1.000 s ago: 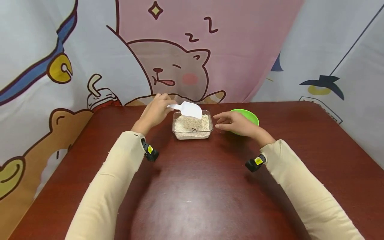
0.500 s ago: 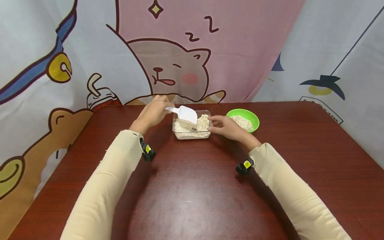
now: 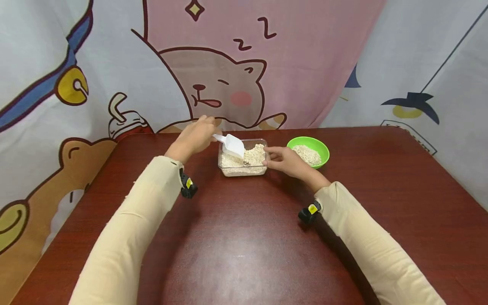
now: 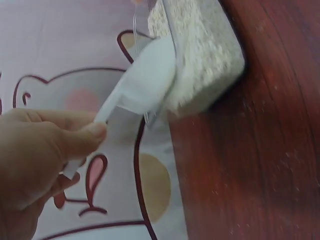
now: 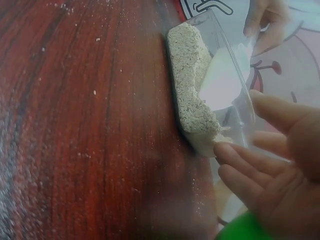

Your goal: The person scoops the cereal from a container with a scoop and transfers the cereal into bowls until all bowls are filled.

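A clear plastic box (image 3: 244, 171) filled with pale oat flakes (image 3: 254, 156) stands near the table's far edge. My left hand (image 3: 198, 136) pinches the handle of a white scoop (image 3: 233, 146), whose blade dips into the box's left part, tip against the oats. In the left wrist view, thumb and fingers of the left hand (image 4: 45, 150) hold the scoop (image 4: 145, 80) by its handle. At the box's right end, my right hand (image 3: 289, 162) touches the wall with fairly straight, spread fingers (image 5: 240, 162). A green bowl (image 3: 322, 148) with oat flakes sits just beyond that hand.
The dark red wooden table (image 3: 236, 237) carries small pale crumbs in the right wrist view. Close behind the far edge hangs a cartoon-printed curtain (image 3: 297, 76).
My right hand has moved left from in front of the green bowl to the box's right end, uncovering the bowl. The scoop has shifted left and tilted down into the oats.
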`<state>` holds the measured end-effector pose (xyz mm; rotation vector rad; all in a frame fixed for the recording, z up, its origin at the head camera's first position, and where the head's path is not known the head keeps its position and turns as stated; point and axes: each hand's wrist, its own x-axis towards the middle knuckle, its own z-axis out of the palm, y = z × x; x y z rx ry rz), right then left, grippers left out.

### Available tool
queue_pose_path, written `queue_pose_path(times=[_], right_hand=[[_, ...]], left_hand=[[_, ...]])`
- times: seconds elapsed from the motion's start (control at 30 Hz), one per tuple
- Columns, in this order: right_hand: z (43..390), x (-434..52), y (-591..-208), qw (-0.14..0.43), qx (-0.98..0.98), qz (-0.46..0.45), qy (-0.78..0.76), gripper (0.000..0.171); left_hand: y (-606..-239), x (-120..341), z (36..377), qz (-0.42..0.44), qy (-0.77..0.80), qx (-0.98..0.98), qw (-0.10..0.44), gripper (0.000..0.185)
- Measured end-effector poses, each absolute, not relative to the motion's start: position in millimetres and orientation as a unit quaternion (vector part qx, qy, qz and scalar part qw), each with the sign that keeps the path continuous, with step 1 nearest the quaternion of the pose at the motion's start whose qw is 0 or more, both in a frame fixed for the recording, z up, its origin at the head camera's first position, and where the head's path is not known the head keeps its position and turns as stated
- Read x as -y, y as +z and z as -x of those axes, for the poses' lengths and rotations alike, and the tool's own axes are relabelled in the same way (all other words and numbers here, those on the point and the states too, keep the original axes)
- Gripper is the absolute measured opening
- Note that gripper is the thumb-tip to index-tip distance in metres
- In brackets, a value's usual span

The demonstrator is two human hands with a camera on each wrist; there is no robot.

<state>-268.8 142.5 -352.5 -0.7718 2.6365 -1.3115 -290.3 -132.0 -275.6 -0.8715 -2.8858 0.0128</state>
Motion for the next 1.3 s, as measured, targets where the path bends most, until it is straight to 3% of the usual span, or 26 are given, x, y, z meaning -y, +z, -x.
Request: queue_pose_path(times=[0.67, 1.3], right_hand=[[272, -143, -346, 0.059, -0.87, 0.254, -0.419, 0.05], [270, -142, -349, 0.058, -0.875, 0.253, -0.41, 0.049]], left_hand=[[-277, 101, 300, 0.29, 0.01, 0.957, 0.007, 0.023], [-293, 98, 302, 0.31, -0.026, 0.95, 0.009, 0.027]])
